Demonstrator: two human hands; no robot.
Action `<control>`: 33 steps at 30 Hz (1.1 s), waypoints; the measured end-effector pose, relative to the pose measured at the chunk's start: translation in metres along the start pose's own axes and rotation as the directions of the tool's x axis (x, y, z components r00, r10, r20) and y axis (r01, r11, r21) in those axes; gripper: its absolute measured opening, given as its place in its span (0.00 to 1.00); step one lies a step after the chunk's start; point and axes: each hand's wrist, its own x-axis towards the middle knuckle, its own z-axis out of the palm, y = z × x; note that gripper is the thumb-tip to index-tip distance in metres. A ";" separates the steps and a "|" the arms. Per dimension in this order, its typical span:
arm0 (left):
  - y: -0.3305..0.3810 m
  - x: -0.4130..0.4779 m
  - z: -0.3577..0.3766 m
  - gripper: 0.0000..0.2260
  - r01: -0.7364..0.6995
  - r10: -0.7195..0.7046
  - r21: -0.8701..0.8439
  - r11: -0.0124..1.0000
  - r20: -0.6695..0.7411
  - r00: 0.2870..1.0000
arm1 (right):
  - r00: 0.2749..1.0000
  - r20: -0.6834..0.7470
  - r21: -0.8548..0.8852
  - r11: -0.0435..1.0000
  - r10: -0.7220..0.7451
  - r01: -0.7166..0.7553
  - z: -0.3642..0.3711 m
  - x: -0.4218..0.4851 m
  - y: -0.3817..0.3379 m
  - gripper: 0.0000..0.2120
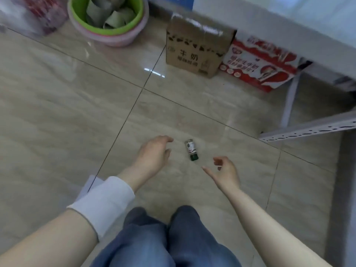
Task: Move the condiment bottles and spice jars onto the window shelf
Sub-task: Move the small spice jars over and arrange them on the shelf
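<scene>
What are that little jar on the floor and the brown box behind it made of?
The spice jar looks like clear glass or plastic, which I cannot tell apart here; its dark contents show through, and its green cap looks like plastic. The brown box appears to be matte corrugated cardboard, with printed characters and shiny tape along its top.
</scene>
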 end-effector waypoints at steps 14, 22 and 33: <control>-0.113 0.156 0.163 0.17 -0.136 0.125 0.199 0.970 0.064 0.990 | 0.999 -0.031 -0.132 0.991 0.021 -0.025 0.151 0.191 0.091 0.32; -0.117 0.165 0.181 0.18 -0.191 0.180 0.165 0.968 0.082 0.980 | 0.995 -0.102 -0.102 0.995 -0.002 -0.009 0.166 0.199 0.104 0.23; -0.068 0.114 0.113 0.18 -0.141 0.127 0.113 0.984 0.122 0.984 | 0.999 -0.020 0.164 0.985 -0.042 0.045 0.079 0.139 0.061 0.12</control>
